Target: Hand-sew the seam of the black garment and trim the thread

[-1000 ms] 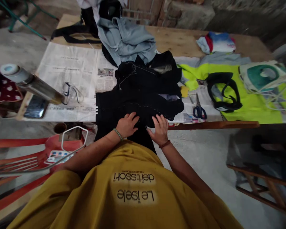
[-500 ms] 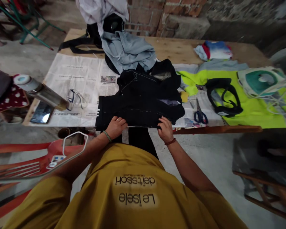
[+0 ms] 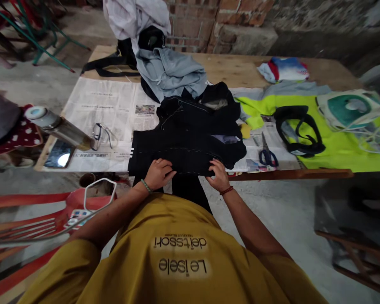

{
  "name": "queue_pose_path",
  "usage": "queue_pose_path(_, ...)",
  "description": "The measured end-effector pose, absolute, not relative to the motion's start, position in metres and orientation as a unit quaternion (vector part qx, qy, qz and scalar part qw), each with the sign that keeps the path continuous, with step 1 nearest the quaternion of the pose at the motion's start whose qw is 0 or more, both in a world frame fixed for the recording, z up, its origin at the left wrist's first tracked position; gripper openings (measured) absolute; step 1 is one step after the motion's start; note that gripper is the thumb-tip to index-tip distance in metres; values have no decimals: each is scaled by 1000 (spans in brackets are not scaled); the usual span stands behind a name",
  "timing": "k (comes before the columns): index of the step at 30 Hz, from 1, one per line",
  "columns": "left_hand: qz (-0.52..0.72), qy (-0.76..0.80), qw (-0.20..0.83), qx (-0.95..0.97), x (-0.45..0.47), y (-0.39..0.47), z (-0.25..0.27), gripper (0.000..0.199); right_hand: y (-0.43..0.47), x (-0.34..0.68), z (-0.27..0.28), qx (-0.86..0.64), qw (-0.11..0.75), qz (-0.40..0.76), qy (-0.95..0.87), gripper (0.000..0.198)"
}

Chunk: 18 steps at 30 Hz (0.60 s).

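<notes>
A black garment (image 3: 190, 139) with a line of pale basting stitches lies spread on newspaper at the table's front edge. My left hand (image 3: 159, 173), with a green bead bracelet and a ring, is closed on the garment's near edge. Farther right, my right hand (image 3: 219, 175), wearing a red bead bracelet, pinches the same edge between thumb and fingers. Just beyond the garment is a crumpled grey-blue cloth (image 3: 174, 71). To its right, dark-handled scissors (image 3: 267, 157) rest on the newspaper, near a small yellow piece (image 3: 245, 130).
On the left are a bottle (image 3: 61, 128), a phone (image 3: 59, 154) and eyeglasses (image 3: 100, 137). At right, a green and white iron (image 3: 351, 109) and a black strap loop (image 3: 299, 133) lie on neon-yellow cloth (image 3: 335, 154). A red chair (image 3: 72, 198) stands at lower left.
My left hand has shifted slightly right along the near edge of the black garment, its thumb now showing. My right hand still grips the edge, its fingers more bent. The whole view has tilted slightly.
</notes>
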<state>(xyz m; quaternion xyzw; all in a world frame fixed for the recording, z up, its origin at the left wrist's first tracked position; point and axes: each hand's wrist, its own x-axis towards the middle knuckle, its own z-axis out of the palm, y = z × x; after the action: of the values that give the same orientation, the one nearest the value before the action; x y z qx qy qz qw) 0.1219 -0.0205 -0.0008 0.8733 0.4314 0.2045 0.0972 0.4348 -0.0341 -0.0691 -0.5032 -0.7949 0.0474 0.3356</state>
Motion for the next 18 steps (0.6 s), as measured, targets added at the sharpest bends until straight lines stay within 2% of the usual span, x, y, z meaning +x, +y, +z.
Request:
queue_pose_path(4, 126, 444, 155, 873, 159, -13, 3, 29, -34, 434, -69, -505, 336, 40, -794, 18)
queue_pose_path(9, -7, 433, 139, 891, 195, -6, 7, 22, -34, 433, -71, -515, 337, 37, -788, 18)
queue_pose_path(13, -26, 426, 126, 896, 204, -7, 3, 21, -34, 432, -72, -516, 342, 38, -785, 17)
queue_pose_path(18, 15, 398, 111, 911, 203, -14, -8, 24, -33, 430, -72, -520, 342, 23, -782, 16)
